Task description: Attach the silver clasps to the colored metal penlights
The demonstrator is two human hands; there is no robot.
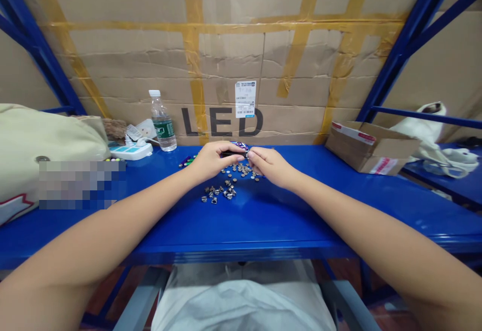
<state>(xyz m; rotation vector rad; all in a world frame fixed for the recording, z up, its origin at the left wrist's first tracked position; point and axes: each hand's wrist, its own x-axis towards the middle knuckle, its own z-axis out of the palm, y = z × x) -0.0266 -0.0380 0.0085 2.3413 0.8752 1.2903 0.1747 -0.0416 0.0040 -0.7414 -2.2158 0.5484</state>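
My left hand (211, 161) is closed around a dark, slim, pen-like piece (228, 154), its thumb and fingers pressed along it. At the right end of that piece, my right hand (273, 167) pinches a small shiny metal part (246, 154); the fingers cover most of it. Below the hands, small silvery metal fittings (218, 192) lie in a loose group on the blue table (263, 220). Small round metal pieces (244, 171) are scattered under and between the hands. Purple shiny slim items (241, 145) show just behind the fingers, and green and blue sticks (187, 161) lie beside my left hand.
A water bottle (163, 125) and a white power strip (131, 151) stand at the back left. A pale bag (48, 140) takes up the left side. An open cardboard box (371, 145) sits at the right. A large taped carton (293, 80) walls the back.
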